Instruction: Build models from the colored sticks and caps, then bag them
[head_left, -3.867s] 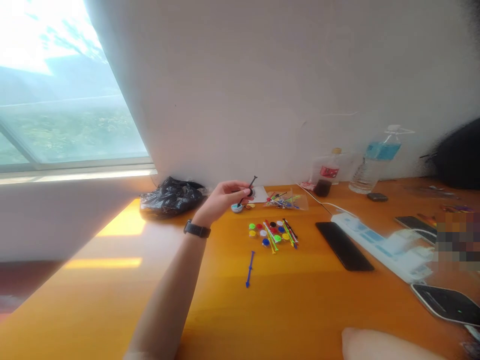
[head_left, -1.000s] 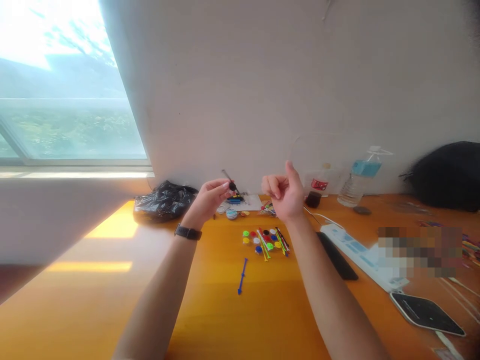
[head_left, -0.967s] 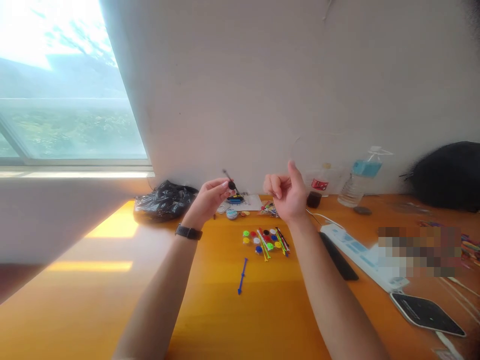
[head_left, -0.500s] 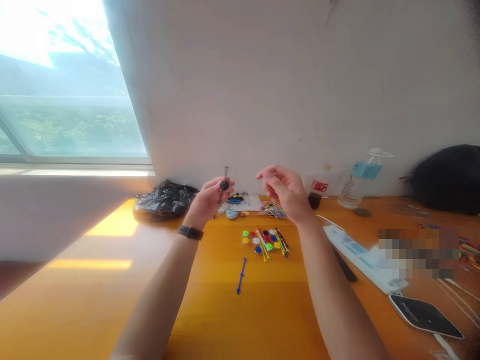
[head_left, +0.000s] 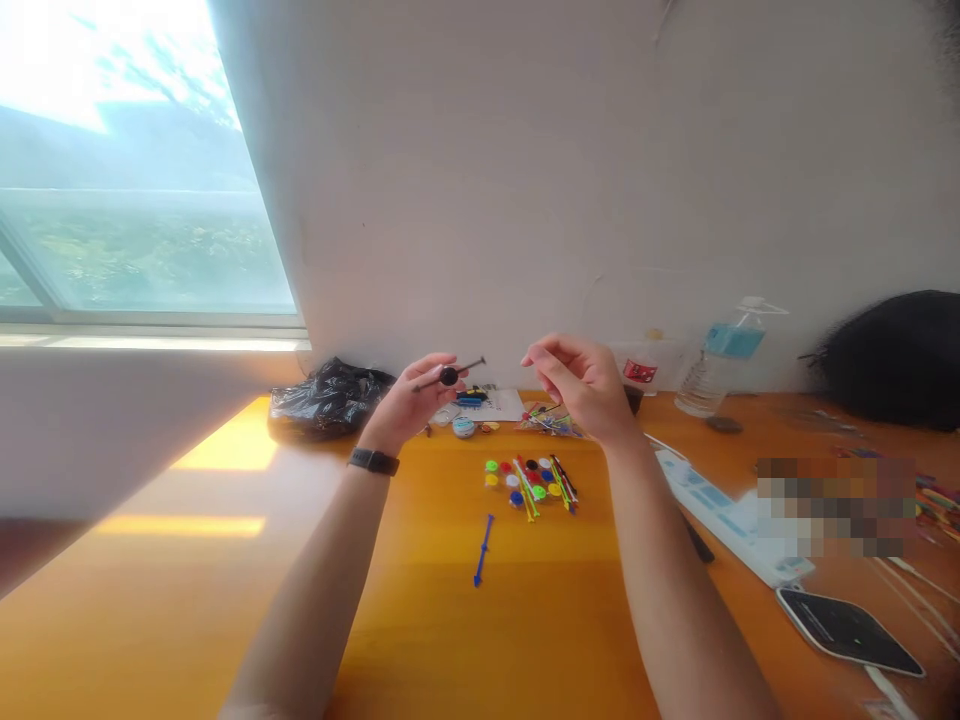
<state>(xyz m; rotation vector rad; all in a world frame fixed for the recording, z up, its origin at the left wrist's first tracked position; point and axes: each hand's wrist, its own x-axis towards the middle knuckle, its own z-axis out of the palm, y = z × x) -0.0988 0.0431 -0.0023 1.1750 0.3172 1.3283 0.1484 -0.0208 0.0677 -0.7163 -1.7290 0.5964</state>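
Observation:
A black spinner [head_left: 448, 376], a thin arrow with a round black disc at its middle, is held in my left hand [head_left: 412, 402]. Its arrow slants up to the right, past the fingertips. To the right, my right hand [head_left: 589, 385] hangs in the air apart from the spinner, fingers curled in and nothing visible in them. On the table below lie a blue arrow [head_left: 484, 550] and, farther back, a group of coloured discs [head_left: 516, 498] beside several yellow, red and black arrows [head_left: 564, 483].
A black plastic bag [head_left: 330, 400] sits at the back left, under the window. Behind my hands are a white sheet [head_left: 506, 403] and a small round tin [head_left: 463, 428]. Rightward stand a water bottle [head_left: 720, 360], a power strip [head_left: 724, 515] and a phone [head_left: 851, 630].
The black arrow has turned from nearly upright to a slant toward the right. My left hand has shifted slightly left, and my right hand slightly right with its fingers more curled.

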